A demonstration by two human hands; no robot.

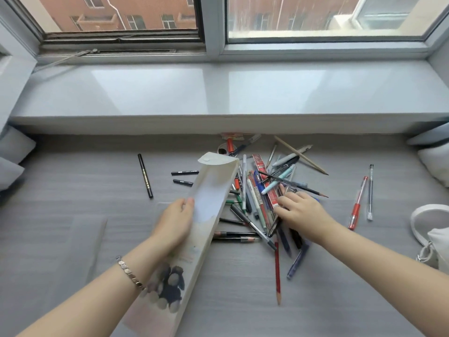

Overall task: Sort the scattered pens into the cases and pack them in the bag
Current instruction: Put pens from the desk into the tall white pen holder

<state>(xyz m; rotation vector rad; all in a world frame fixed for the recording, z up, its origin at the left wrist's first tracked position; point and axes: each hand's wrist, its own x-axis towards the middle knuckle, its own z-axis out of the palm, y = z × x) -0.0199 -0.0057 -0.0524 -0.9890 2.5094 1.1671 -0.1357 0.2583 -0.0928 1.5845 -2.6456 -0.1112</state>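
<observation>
A long cream pen case [213, 188] with a round-buttoned flap and a dark bear print is tilted up off the grey surface. My left hand [173, 223] grips its left edge, thumb on the open inner face. A pile of several pens and pencils [262, 198] lies just right of the case. My right hand [298, 210] lies on the pile's right side, fingers curled down onto the pens; whether it grasps one I cannot tell. A white bag [432, 234] with a strap sits at the right edge.
Loose black pens [145, 175] lie left of the case, and a red pen [357, 203] and a clear pen [369, 192] lie to the right. A red pencil [277, 271] points toward me. The window sill [218, 91] overhangs the back. Pillows sit at both sides.
</observation>
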